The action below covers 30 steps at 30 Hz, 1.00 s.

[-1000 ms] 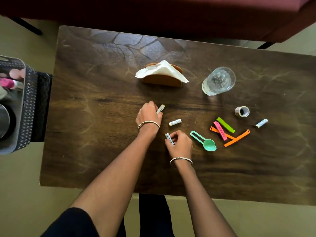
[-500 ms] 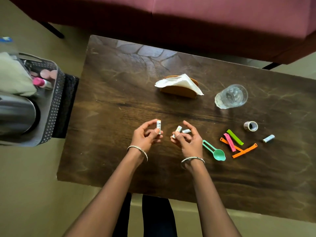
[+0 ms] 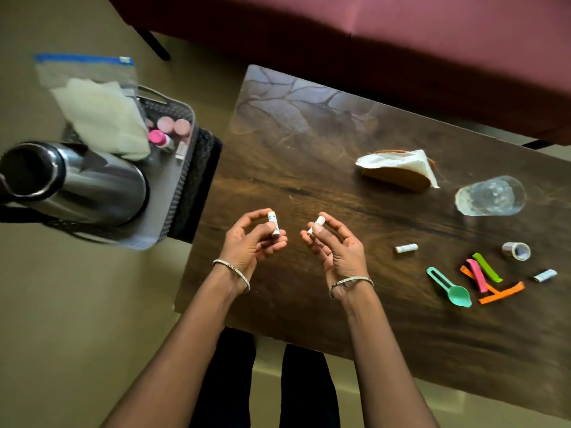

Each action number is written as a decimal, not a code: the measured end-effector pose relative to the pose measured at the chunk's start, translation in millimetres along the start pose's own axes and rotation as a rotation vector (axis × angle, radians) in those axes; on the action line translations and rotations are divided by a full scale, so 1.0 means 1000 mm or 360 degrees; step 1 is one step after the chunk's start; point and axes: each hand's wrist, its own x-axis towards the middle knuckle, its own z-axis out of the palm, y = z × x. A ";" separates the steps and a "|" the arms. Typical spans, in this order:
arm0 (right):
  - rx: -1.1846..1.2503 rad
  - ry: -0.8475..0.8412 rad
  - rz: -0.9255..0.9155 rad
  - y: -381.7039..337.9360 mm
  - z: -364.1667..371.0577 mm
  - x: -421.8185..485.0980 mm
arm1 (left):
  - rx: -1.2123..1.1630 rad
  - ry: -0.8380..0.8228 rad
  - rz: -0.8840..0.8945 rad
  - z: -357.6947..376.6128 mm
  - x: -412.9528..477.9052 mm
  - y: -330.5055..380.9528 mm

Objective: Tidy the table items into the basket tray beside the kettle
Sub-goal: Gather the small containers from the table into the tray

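Beside the steel kettle (image 3: pixel 77 180), the grey basket tray (image 3: pixel 173 193) sits off the left end of the dark wooden table (image 3: pixel 309 149), above which my left hand (image 3: pixel 250 245) pinches one small white cylinder (image 3: pixel 273 223) between thumb and fingertips. My right hand (image 3: pixel 336 251), just beside it, pinches a second cylinder (image 3: pixel 316 225). I judge the best carry is leftward over the tray's wall, lowering both onto its bare floor rather than dropping them to roll. Farther right, a third cylinder (image 3: pixel 406 248), green spoon (image 3: pixel 451 287), coloured clips (image 3: pixel 482 273), tape roll (image 3: pixel 516 251) and fourth cylinder (image 3: pixel 545 275) lie ungathered.
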 end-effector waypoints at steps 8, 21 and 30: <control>-0.0173 -0.0035 0.0077 0.060 0.093 0.013 | -0.0056 0.0204 -0.0022 -0.091 0.017 0.063; -0.1102 -0.0038 -0.0324 0.115 0.218 0.059 | 0.1315 0.0956 0.0725 -0.148 0.074 0.122; -0.1516 -0.0153 -0.0648 0.124 0.248 0.111 | 0.1527 0.1126 0.0934 -0.157 0.125 0.137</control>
